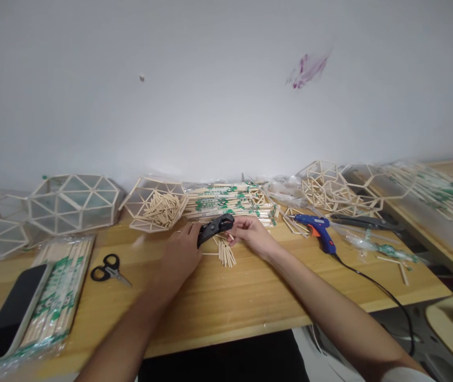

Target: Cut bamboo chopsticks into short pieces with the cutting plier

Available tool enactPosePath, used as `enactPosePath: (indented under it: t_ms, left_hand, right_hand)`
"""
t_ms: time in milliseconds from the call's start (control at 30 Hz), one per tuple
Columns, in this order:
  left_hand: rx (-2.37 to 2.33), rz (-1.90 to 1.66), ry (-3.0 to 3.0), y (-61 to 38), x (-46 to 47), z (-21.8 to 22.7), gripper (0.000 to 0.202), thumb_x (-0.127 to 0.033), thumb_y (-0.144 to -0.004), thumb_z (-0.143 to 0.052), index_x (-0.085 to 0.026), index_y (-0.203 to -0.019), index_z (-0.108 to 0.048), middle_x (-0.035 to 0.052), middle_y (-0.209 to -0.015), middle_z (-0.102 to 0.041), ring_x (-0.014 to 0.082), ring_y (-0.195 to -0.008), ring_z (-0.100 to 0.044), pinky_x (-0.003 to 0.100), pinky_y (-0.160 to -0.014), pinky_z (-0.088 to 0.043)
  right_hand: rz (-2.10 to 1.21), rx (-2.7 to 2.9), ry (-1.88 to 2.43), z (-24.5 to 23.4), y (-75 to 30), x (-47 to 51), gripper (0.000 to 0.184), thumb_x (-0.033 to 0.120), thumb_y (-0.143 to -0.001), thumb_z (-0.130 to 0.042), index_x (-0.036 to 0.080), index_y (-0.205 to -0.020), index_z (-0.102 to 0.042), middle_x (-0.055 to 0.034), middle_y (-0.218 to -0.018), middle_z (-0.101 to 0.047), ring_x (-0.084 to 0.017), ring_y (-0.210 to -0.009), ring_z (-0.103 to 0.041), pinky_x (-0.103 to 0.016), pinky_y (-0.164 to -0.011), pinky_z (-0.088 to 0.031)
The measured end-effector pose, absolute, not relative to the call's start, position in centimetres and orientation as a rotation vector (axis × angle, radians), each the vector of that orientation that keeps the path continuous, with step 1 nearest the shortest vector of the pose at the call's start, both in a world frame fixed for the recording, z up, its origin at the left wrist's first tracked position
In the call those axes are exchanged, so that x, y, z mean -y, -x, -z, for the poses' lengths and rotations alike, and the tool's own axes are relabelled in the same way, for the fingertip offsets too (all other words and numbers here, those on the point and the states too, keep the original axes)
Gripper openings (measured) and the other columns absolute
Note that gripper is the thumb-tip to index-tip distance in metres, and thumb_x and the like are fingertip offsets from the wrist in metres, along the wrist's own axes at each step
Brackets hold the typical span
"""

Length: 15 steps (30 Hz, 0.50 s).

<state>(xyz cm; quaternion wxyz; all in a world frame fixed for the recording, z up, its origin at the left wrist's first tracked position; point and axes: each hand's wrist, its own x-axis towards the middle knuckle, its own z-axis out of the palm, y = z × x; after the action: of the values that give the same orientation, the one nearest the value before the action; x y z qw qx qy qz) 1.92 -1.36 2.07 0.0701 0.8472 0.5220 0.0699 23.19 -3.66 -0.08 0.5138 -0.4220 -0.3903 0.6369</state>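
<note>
My left hand is wrapped round a black hand tool that looks like a cutter, its rounded head pointing right. Close against that head, my right hand has thumb and fingers pinched together on what looks like a thin wooden stick, mostly hidden by the fingers. Just below both hands, a small pile of short cut sticks lies on the wooden table. Behind the tool are plastic-wrapped bundles of sticks with green print.
Black scissors, a phone and a wrapped stick pack lie left. Stick-frame bowls line the wall; one holds short sticks. Right are a blue glue gun and its cord, hanging over the edge.
</note>
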Motion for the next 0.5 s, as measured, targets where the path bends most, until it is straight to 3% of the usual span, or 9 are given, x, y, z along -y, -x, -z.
enactPosePath:
  t_ms: [500]
  left_hand:
    - [-1.557,-0.186,-2.454,-1.92,1.61,-2.62,0.041,-0.007,-0.080,-0.053,-0.019,-0.119,-0.062,0.0108,-0.118,-0.072,0.0281,-0.106,-0.069,0.037,-0.088,-0.051]
  right_hand:
    - [-1.518,0.997,1.009,-0.07,-23.24,3.71,0.033,0.045,-0.067,-0.091,0.017,-0.075,-0.075,-0.0014,-0.064,-0.070,-0.015,-0.060,-0.066,-0.029,-0.059,-0.059]
